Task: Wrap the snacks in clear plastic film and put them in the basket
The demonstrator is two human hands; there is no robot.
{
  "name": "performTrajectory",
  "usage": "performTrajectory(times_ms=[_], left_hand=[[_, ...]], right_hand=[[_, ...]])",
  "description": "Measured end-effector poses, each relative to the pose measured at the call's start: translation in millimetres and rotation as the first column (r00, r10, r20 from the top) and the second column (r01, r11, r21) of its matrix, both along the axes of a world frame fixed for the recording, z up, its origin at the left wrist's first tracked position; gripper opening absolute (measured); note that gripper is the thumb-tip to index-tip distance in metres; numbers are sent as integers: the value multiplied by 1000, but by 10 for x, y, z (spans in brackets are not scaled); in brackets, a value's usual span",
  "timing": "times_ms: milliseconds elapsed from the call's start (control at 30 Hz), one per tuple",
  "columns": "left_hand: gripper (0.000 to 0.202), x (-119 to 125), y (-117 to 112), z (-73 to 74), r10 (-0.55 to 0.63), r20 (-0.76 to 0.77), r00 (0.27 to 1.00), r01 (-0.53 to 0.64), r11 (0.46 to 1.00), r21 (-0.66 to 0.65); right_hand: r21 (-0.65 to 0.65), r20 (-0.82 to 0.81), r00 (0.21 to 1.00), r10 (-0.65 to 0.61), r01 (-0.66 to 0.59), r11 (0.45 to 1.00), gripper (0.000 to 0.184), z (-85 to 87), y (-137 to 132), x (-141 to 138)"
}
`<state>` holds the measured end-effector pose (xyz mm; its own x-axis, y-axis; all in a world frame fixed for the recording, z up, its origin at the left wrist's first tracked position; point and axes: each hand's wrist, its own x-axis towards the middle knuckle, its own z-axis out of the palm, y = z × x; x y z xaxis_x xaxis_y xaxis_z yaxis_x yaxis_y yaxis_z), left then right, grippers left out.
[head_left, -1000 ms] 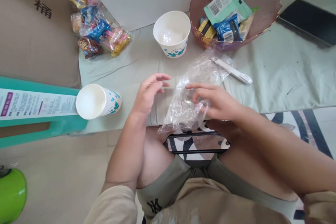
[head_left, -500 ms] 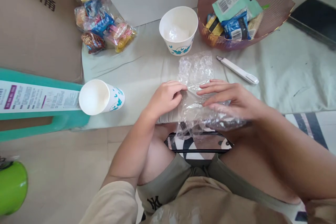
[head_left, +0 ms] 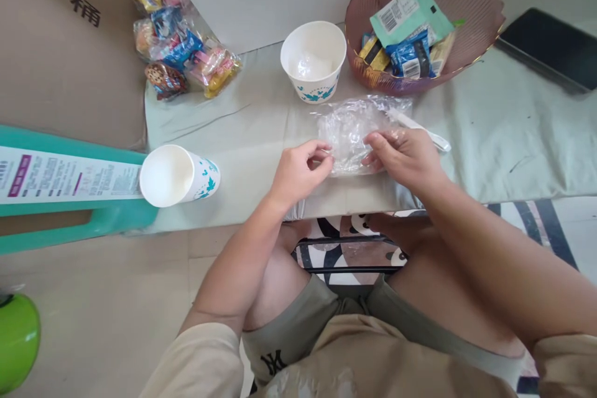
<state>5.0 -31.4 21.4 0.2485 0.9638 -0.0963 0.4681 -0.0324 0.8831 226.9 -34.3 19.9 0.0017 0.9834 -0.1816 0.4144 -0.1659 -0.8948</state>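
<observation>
A crumpled clear plastic bag (head_left: pixel 351 130) lies flat on the pale green cloth-covered table (head_left: pixel 489 130). My left hand (head_left: pixel 298 171) pinches the bag's near left edge with curled fingers. My right hand (head_left: pixel 405 155) grips the bag's right side, fingers closed on the plastic. A white utility knife (head_left: pixel 436 140) lies just beyond my right hand, partly hidden under the bag.
A white paper bowl (head_left: pixel 313 62) with plastic inside stands behind the bag. A pink bowl (head_left: pixel 480 18) holds snack packets. A bag of candies (head_left: pixel 181 56) sits back left. A paper cup (head_left: pixel 180 175) lies on its side beside a teal box (head_left: pixel 65 186). A black tablet (head_left: pixel 548 50) rests far right.
The bag has been pulled up from hanging over the table edge and folded smaller onto the table. Both hands moved forward and closed on its edges.
</observation>
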Motion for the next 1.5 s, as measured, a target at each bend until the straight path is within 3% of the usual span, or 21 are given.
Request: performTrajectory(times_ms=[167, 267, 333, 467, 533, 667, 800, 867, 933, 1000, 1067, 1133, 1233, 1333, 1500], left_hand=[[17, 42, 26, -6, 116, 107, 988, -103, 987, -122], [33, 73, 19, 43, 157, 233, 960, -121, 979, -162], [41, 113, 12, 49, 178, 235, 955, -143, 977, -159], [17, 147, 59, -5, 216, 120, 969, -193, 965, -175], [16, 128, 110, -33, 231, 49, 972, -218, 958, -188], [14, 86, 204, -64, 214, -172, 962, -227, 972, -60], [34, 76, 220, -60, 237, -363, 901, -223, 972, 80], [40, 78, 178, -32, 277, -394, 876, -221, 958, 184], [33, 85, 107, 7, 269, -384, 883, -143, 934, 327], [22, 99, 35, 30, 131, -378, 916, 48, 902, 428], [22, 112, -2, 17, -86, -409, 909, 273, 863, 425], [35, 115, 9, -28, -235, -455, 859, 416, 838, 353], [66, 88, 73, -94, -308, -521, 796, 470, 856, 213], [76, 34, 110, -102, -338, -545, 767, 487, 860, 151], [70, -66, 101, -75, -305, -524, 796, 476, 849, 229]], right_hand=[[36, 63, 996, -60, 58, 998, 40, 22, 10, -12], [47, 118, 991, -66, 61, 997, 35, 28, 10, -43], [52, 166, 984, -62, 55, 997, 35, 26, 12, -63], [108, 240, 969, -53, 28, 994, 47, -18, 38, -36], [150, 300, 953, -44, -1, 989, 56, -71, 57, 7], [211, 526, 850, -30, -97, 973, 65, -178, 69, 63], [383, 601, 785, -150, -117, 916, 51, -139, 30, 41], [432, 596, 794, -116, -196, 880, 38, -71, -2, 20], [434, 583, 812, 15, -327, 839, 33, -19, -38, 2], [398, 568, 804, 176, -455, 796, 36, -14, -72, -8], [347, 566, 776, 277, -529, 774, 41, -56, -96, -1], [290, 580, 745, 328, -566, 772, 48, -116, -110, 30], [221, 592, 691, 415, -634, 741, 65, -179, -114, 106], [206, 587, 667, 458, -670, 713, 68, -198, -103, 165], [364, 545, 769, 335, -577, 731, 21, -185, -63, 167]])
